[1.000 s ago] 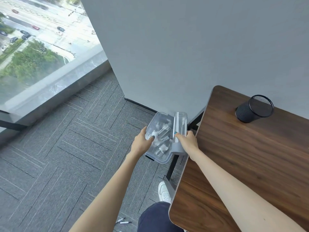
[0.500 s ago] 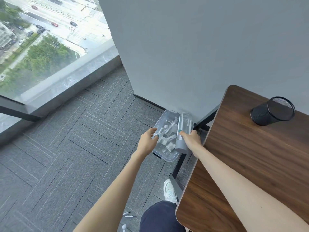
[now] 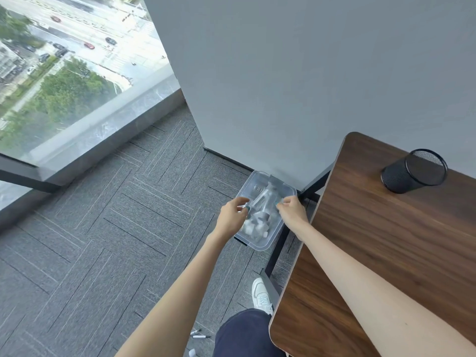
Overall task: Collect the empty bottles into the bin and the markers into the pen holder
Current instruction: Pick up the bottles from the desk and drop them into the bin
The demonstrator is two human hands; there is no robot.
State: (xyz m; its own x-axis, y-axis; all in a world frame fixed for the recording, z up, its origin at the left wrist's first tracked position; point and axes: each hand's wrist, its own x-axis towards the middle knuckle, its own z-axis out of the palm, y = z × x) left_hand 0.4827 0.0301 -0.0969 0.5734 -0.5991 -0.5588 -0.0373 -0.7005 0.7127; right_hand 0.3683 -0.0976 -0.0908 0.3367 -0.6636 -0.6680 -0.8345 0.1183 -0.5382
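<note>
— Where do things stand on your screen?
— Both hands are over the clear bin, low centre of the frame, on the carpet at the foot of the wall. My left hand has its fingers curled beside a teal-capped bottle. My right hand is curled at the bin's right rim. The bottles are blurred, so I cannot tell whether either hand grips one or only hovers at it
— What worries you?
— The bin sits tight, with the desk leg just beside its right side and the wall behind. I judge a bottle dropped off-centre could bounce off the pile inside and roll under the desk. My right forearm runs close along the desk edge, so a quick pull back may knock it there
— And room to move?
— Open carpet across the left and centre. The markers lie on the floor at bottom centre, near my shoe, and a careless step back could tread on them. The pen holder sits at the right on the desktop near the wall, well apart from them
</note>
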